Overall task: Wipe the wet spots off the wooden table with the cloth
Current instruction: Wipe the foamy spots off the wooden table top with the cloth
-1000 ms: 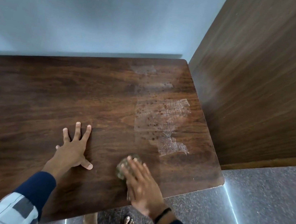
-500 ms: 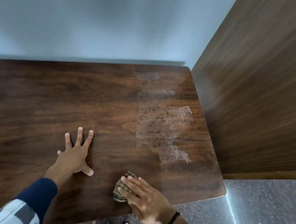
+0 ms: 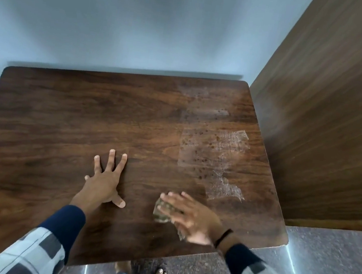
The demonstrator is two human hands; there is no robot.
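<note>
Dark brown wooden desk [image 3: 62, 121], grained top, set in a corner against a pale wall. Near its front edge the right hand [image 3: 190, 216] lies on a small crumpled olive-patterned cloth [image 3: 161, 214]. The grip is not clasped. The fingers are straight and flat across the cloth, pressing it to the desk, and cloth shows at the fingertips and below the palm. There is blur here, so I cannot tell how the thumb lies. The left hand [image 3: 104, 184] is splayed palm down on bare wood, holding nothing, apart from the cloth.

Wet spots [image 3: 214, 155]: a pale streaky band dotted with darker drops, on the right half of the desk. Its long axis runs away from the person, from near the far right corner toward the front. The near end sits just beyond and right of the cloth, not touching it. The right hand is much the nearer.

Judgement: most of the wet is not yet wiped, and the next stroke should go forward and rightward along the band. A tall brown wooden panel [image 3: 328, 110] stands close by the desk's right edge, which looks tight for the arm.
</note>
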